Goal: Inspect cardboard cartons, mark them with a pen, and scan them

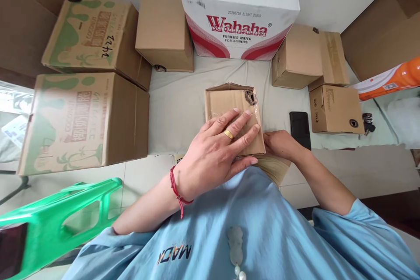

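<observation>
We rest our left hand (215, 151), fingers spread, on the small cardboard box (223, 100) beneath it, while our right hand (280, 143) curls at its side, grip too hidden to tell, just left of a black phone (300, 127).

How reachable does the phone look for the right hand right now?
Probably yes. The phone lies near the right hand, close to the wrist, with nothing seen on top or between them. The hand would likely just have to leave the side of the box first.
</observation>
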Demonstrator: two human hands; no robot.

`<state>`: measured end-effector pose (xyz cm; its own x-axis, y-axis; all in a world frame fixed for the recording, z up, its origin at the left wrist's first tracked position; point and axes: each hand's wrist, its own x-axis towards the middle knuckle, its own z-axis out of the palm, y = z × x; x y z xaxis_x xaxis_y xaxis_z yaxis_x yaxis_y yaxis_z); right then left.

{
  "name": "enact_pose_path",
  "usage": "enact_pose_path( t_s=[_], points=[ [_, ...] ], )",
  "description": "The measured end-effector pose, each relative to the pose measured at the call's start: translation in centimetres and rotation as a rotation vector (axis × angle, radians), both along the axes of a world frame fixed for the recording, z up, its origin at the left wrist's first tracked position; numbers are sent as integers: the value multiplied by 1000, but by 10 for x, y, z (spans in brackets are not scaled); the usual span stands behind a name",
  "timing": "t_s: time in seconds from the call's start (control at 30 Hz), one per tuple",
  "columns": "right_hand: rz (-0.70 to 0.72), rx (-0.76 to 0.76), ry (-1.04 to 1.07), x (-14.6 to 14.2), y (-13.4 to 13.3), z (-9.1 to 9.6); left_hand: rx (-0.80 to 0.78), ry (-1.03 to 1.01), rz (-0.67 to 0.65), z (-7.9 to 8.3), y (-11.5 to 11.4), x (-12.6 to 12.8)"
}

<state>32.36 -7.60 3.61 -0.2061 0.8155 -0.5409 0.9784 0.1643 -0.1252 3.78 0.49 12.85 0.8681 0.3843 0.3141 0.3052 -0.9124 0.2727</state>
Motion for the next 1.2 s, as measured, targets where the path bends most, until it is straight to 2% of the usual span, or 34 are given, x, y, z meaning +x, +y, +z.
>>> enact_pose_path(
  t_s=[0.1, 0.2, 0.3, 0.37, 0.43, 0.53, 0.6, 0.67, 0.87, 1.0, 1.2],
  points=[
    [-57, 31, -49, 23, -5, 11, 14, -4, 23, -1, -2, 1],
    [-303, 216, 71, 46, -15, 27, 29, -21, 40, -4, -4, 3],
    [-636, 536, 576, 47, -21, 43, 57, -25, 54, -6, -6, 3],
    [-765, 684, 994, 32, -16, 53, 69, -25, 59, -7, -6, 3],
    [-829, 738, 1336, 10, -3, 62, 78, -29, 66, -8, -6, 3],
    [-844, 703, 1535, -24, 21, 76, 98, -36, 76, -9, -8, 3],
    [-829, 696, 1526, -41, 37, 81, 105, -35, 86, -9, -10, 2],
    [-817, 751, 1453, -55, 49, 82, 111, -39, 98, -9, -11, 2],
    [-772, 1087, 1076, -86, 64, 74, 89, -38, 101, -9, -13, 2],
    [-750, 1103, 983, -95, 65, 75, 80, -48, 92, -10, -12, 3],
    [-733, 1076, 940, -93, 66, 78, 72, -61, 97, -10, -12, 3]
  ],
)
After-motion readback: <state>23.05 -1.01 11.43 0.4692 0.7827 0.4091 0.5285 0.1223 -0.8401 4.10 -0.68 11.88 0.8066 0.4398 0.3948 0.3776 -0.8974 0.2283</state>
